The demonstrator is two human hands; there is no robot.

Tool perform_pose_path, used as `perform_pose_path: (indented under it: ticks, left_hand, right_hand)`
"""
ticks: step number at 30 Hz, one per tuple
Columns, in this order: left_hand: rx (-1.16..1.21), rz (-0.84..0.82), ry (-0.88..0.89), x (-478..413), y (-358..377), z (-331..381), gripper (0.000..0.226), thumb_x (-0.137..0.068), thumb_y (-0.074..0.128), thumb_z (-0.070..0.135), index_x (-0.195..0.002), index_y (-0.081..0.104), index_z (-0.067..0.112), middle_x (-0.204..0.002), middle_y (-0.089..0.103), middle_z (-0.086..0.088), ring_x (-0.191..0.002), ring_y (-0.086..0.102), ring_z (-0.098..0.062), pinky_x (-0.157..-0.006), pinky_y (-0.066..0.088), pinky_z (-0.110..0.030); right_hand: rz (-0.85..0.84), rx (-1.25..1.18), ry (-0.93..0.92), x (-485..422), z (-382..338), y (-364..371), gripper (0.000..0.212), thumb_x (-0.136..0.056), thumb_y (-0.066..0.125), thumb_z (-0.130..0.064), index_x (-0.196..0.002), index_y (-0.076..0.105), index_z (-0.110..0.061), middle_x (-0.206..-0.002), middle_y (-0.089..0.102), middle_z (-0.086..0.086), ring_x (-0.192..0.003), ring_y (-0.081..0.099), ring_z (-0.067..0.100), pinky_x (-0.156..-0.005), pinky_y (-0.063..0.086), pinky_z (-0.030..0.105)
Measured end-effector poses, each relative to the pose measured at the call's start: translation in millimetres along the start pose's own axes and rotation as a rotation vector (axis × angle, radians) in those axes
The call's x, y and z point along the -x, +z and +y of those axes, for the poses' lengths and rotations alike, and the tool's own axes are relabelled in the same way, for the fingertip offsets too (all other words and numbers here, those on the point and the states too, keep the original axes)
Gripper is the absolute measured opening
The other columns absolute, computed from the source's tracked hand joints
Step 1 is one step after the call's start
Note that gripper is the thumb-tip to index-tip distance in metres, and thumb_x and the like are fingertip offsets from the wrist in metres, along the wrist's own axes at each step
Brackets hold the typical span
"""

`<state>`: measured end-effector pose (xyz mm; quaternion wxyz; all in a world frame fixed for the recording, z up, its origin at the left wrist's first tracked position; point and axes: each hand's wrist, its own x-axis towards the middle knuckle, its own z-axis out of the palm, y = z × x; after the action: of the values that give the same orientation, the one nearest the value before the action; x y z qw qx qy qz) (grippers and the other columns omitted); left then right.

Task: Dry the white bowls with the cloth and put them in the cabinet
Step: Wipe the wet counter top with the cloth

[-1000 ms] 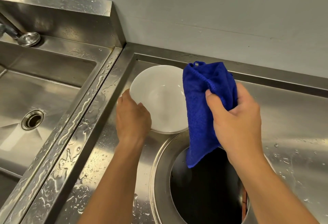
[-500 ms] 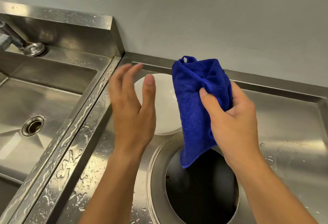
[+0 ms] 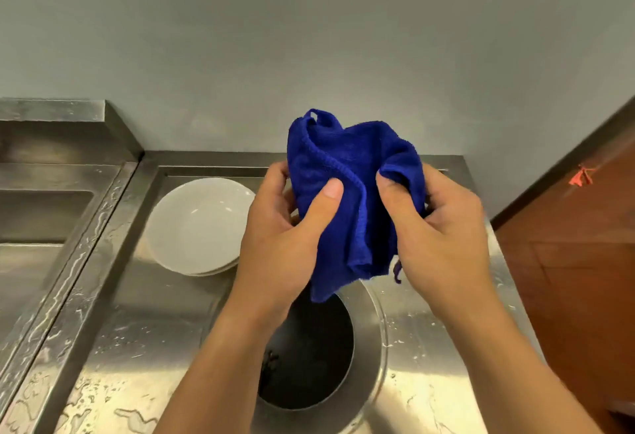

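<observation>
Both the left hand point(image 3: 278, 237) and right hand point(image 3: 443, 237) grip the bunched blue cloth point(image 3: 347, 193) above the round counter opening point(image 3: 309, 351), while the stacked white bowls point(image 3: 197, 227) rest on the wet steel counter point(image 3: 113, 347), left of the hands.

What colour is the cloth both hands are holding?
Deep blue. The cloth shows clearly in the head view, gripped by the left hand and right hand.

The cloth point(image 3: 347, 200) is made of blue, fluffy, matt fabric, and a stitched hem is seen on it. The white bowls point(image 3: 199, 224), near the back left corner of the worktop point(image 3: 137, 347), are smooth and glossy. The worktop is shiny metal, wetted with drops. The wall point(image 3: 309, 38) is matt.
</observation>
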<state>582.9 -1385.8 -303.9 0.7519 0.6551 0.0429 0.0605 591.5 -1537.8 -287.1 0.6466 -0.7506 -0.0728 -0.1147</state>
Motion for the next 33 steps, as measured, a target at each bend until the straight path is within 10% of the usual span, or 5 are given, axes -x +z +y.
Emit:
perform_pose_path:
  ticks: [14, 17, 22, 27, 33]
  left_hand:
    - [0.026, -0.300, -0.412, 73.4, 118.1, -110.4, 0.029, -0.099, 0.068, 0.033, -0.126, 0.073, 0.025, -0.126, 0.080, 0.001, -0.117, 0.077, -0.021, -0.100, 0.063, -0.044]
    - [-0.335, -0.285, -0.351, 72.3, 131.0, -150.1, 0.041, -0.104, 0.067, 0.030, -0.145, 0.058, 0.027, -0.138, 0.072, 0.004, -0.123, 0.071, -0.017, -0.108, 0.058, -0.047]
    - [-0.888, -0.183, -0.036, 65.2, 143.7, -201.2, 0.056, -0.109, 0.055, 0.023, -0.161, 0.038, 0.016, -0.164, 0.047, -0.004, -0.151, 0.042, -0.022, -0.117, 0.027, -0.024]
    - [-1.088, -0.462, 0.033, 54.0, 170.5, -234.6, 0.066, -0.113, 0.042, 0.027, -0.170, 0.012, 0.019, -0.180, 0.012, -0.001, -0.167, -0.001, -0.021, -0.135, 0.001, -0.036]
    - [-1.352, -0.399, 0.110, 48.9, 168.2, -261.9, 0.063, -0.116, 0.027, 0.034, -0.170, -0.002, 0.022, -0.181, -0.008, 0.002, -0.166, -0.017, -0.024, -0.133, -0.013, -0.042]
  right_hand:
    - [0.181, 0.061, 0.374, 94.3, 91.2, -156.2, 0.042, -0.094, 0.068, -0.037, -0.084, 0.060, 0.003, -0.080, 0.061, 0.028, -0.070, 0.055, 0.021, -0.065, 0.046, 0.041]
    - [0.124, 0.307, 0.442, 104.7, 134.7, -165.6, 0.021, -0.100, 0.066, -0.027, -0.092, 0.070, -0.008, -0.078, 0.069, 0.002, -0.076, 0.063, 0.013, -0.068, 0.046, 0.024]
    - [0.173, 0.607, 0.301, 103.3, 182.2, -153.1, 0.044, -0.110, 0.045, -0.025, -0.151, 0.049, -0.011, -0.151, 0.058, 0.003, -0.139, 0.049, 0.015, -0.095, 0.017, -0.012]
    - [-0.108, 0.509, 0.278, 81.7, 217.0, -122.0, 0.049, -0.114, 0.035, -0.031, -0.158, 0.040, -0.010, -0.166, 0.041, 0.006, -0.158, 0.025, 0.018, -0.129, 0.017, 0.032]
    - [-0.173, 0.596, 0.245, 85.4, 249.4, -125.3, 0.059, -0.111, 0.022, -0.043, -0.160, 0.038, -0.013, -0.166, 0.041, 0.004, -0.159, 0.024, 0.017, -0.130, 0.017, 0.039]
